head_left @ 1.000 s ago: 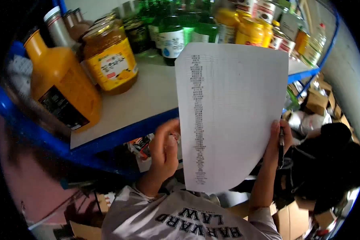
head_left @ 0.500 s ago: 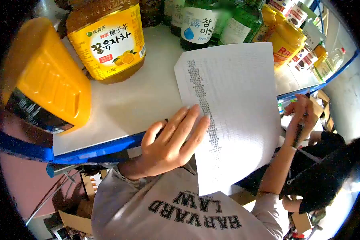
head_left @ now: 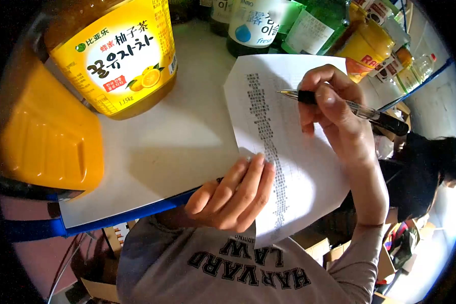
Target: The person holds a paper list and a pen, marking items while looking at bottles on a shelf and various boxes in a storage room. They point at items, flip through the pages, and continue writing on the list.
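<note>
A printed sheet of paper (head_left: 309,187) with a dense column of small text lies over the shelf's front edge, its lower corner hanging in front of my shirt. My left hand (head_left: 233,197) holds the paper by its left side, fingers on top and the thumb hidden. Over the upper right of the sheet, my right hand (head_left: 339,111) grips a clear-barrelled pen (head_left: 362,110) with a black grip and black end. The pen's tip points left, close over the printed column.
On the white shelf (head_left: 152,172) stand a honey citron tea jar (head_left: 116,66) and an orange-yellow container (head_left: 50,131) at left. Green bottles (head_left: 314,28) are at the back, with yellow packages (head_left: 362,50) to their right. A dark-haired person (head_left: 420,172) is at right.
My right hand has come up and left from beside the shelf, bringing the pen over the paper. My left hand shifted slightly right and down. The view has moved closer to the shelf.
</note>
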